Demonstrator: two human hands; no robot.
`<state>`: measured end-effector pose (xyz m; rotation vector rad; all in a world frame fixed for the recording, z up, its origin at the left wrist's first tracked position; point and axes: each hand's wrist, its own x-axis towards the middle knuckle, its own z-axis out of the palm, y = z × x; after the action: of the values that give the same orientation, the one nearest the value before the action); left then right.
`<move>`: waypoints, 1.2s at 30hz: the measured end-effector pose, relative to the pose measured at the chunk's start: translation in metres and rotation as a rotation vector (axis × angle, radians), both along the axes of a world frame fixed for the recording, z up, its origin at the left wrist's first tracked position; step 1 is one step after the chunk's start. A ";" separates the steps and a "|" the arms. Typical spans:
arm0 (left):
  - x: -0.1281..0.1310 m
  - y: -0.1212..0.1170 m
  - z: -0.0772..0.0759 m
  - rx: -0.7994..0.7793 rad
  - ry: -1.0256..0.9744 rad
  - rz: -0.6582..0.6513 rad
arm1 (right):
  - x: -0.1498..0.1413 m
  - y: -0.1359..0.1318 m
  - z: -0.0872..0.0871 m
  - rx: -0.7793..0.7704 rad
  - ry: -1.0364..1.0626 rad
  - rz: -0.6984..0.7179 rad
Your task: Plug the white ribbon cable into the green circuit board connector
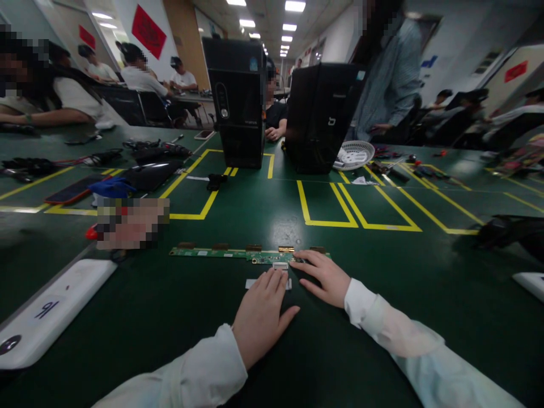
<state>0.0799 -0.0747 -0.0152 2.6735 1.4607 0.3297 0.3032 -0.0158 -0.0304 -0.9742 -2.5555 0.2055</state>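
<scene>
A long narrow green circuit board (221, 253) lies across the dark green table in front of me, with small brown tabs along its far edge. My left hand (260, 314) lies flat, fingers stretched out, its fingertips on a small white piece (251, 283) just in front of the board. My right hand (326, 277) rests flat beside it, fingers extended and touching the right part of the board near a white connector (280, 265). Neither hand grips anything.
Two black computer towers (238, 96) (318, 113) stand upright at the back, a white round basket (355, 153) beside them. Yellow tape lines (327, 222) mark the table. A white flat device (46, 311) lies near left. Tools and phones clutter the far left. Other people sit and stand around.
</scene>
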 end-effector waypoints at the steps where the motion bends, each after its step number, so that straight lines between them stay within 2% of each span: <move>1: 0.001 0.000 0.000 -0.003 0.002 0.006 | 0.000 0.000 0.000 -0.001 -0.002 -0.001; 8: 0.008 -0.001 0.001 -0.017 0.006 0.048 | 0.000 0.000 0.000 0.008 0.003 -0.006; 17: 0.013 -0.003 -0.008 0.024 -0.035 0.073 | -0.001 0.000 -0.001 0.021 0.006 -0.002; 27: 0.005 0.002 0.005 -0.019 -0.061 0.036 | -0.001 -0.001 0.001 0.015 0.000 -0.001; 36: 0.000 0.005 0.008 0.005 -0.060 0.014 | -0.001 0.001 0.000 0.006 -0.030 0.002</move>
<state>0.0797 -0.0699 -0.0077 2.6340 1.4645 0.4110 0.3022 -0.0153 -0.0304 -0.9800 -2.5824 0.1856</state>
